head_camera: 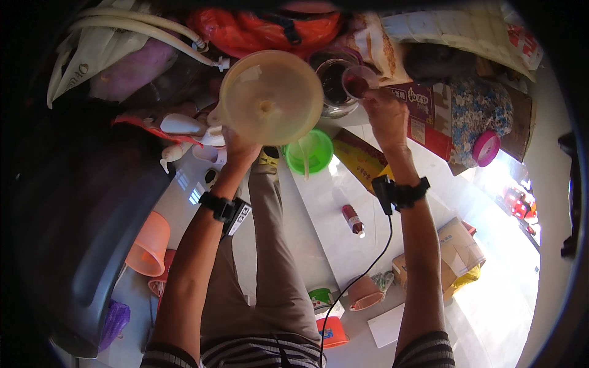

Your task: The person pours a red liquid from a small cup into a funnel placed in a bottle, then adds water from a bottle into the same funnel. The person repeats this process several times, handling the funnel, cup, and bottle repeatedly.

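My left hand (241, 145) grips the edge of a wide, yellowish translucent plastic funnel (271, 83), with a small hole at its middle. A pale narrow tube (304, 158), apparently its spout, shows below the rim in front of a green plastic basin (317, 147). In my right hand (386, 117) is a clear plastic cup (359, 80) with dark red liquid in it, tilted towards me. Just left of the cup and partly behind it stands a wide-mouthed glass jar (333, 87) with dark contents. The funnel and the cup are apart.
Cardboard boxes (423, 115) and a plastic jar with a pink lid (487, 148) stand at the right. A bottle with red liquid (353, 221) lies on the tiled floor. A dark bulky object (106, 221) bounds the left side, near an orange bucket (149, 244). A cable hangs from my right wrist.
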{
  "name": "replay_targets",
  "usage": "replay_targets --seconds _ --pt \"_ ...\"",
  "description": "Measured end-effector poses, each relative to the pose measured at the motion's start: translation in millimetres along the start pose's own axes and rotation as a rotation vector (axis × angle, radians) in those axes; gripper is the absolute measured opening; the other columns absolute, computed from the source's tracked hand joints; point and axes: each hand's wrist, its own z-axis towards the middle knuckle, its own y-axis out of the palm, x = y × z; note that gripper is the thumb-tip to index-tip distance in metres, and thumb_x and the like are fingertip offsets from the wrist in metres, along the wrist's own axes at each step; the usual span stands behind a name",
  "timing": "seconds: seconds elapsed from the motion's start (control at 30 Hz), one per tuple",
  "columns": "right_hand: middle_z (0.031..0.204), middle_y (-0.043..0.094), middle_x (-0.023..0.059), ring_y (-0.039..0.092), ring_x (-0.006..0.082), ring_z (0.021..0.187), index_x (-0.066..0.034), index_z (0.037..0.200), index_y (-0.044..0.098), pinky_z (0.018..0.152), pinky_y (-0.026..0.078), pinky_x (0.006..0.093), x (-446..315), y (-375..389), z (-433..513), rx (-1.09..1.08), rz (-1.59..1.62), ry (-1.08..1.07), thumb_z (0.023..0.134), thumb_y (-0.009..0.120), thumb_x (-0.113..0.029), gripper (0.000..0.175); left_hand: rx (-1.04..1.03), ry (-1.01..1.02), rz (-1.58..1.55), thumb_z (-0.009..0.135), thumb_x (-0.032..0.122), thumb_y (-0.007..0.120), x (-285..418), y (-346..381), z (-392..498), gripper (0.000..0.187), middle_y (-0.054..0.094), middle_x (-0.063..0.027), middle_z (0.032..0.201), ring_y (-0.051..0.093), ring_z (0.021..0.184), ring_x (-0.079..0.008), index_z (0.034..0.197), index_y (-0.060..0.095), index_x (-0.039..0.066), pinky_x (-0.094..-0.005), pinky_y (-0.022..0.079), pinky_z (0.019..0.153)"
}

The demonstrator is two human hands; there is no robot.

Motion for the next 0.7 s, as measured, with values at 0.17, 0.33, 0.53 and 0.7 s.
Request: replay_targets --seconds 0.17,0.33,0.53,0.7 --pt "0.085 0.07 0.0089 0.07 0.0224 0.071 -0.0069 0.091 0.072 0.065 0.056 0.0315 -30 -65 -18 0.081 -0.02 -0.098 0.079 0.075 -0.003 0.013 -0.042 -0.063 -0.137 0.071 0.022 0.081 23 19 20 0.052 0.065 -0.016 0.112 0.061 0.105 -0.0376 0.117 0.063 0.006 -0.0446 0.048 0.088" --pt "0.095 0.069 0.0109 0.072 0.0243 0.079 -0.0069 0.099 0.069 0.064 0.059 0.0305 -61 -113 -26 0.034 -0.168 -0.165 0.082 0.075 -0.001 0.019 -0.066 0.014 -0.066 0.07 0.02 0.082 35 35 31 0.06 0.061 -0.0154 0.109 0.058 0.105 -0.0381 0.122 0.056 0.009 -0.0466 0.048 0.088" --pt "0.087 0.06 0.0082 0.064 0.0238 0.078 -0.0057 0.099 0.066 0.064 0.057 0.0354 -83 -132 -24 0.039 -0.346 -0.408 0.077 0.072 0.001 0.023 -0.149 -0.079 -0.111 0.07 0.016 0.078 53 47 34 0.06 0.059 -0.0136 0.11 0.057 0.105 -0.0378 0.124 0.053 0.014 -0.0495 0.05 0.085" --pt "0.087 0.056 0.0078 0.06 0.0227 0.078 -0.003 0.092 0.064 0.066 0.055 0.0344 -99 -145 -20 0.011 -0.453 -0.544 0.071 0.068 0.003 0.022 -0.11 -0.083 -0.183 0.066 0.007 0.077 77 42 38 0.06 0.059 -0.0124 0.112 0.056 0.108 -0.0364 0.122 0.055 0.016 -0.047 0.05 0.088"
